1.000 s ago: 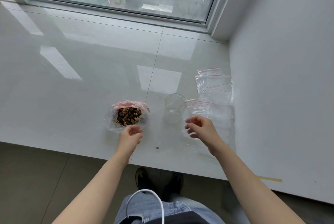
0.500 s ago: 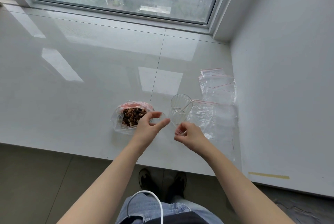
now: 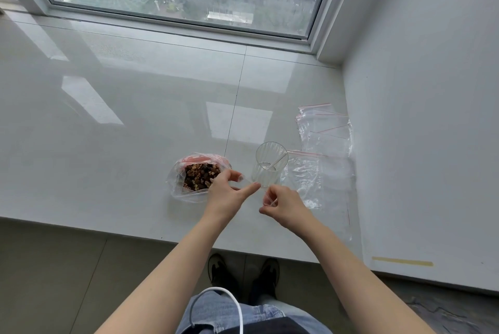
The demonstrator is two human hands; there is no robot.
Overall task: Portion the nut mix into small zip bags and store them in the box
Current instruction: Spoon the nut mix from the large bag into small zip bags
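Two hands at clear cup (image 3: 270, 165): left hand (image 3: 228, 193) open, right hand (image 3: 280, 202) pinching small clear item (no legible writing).

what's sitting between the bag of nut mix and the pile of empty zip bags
In the head view, a clear plastic cup with a spoon in it stands between the nut mix bag and the empty zip bags.

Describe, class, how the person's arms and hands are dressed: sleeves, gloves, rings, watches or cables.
Both forearms are bare to the frame's edge: no sleeves show. The left hand and right hand wear no gloves; no rings or watches show. A white cable loops over the blue jeans.
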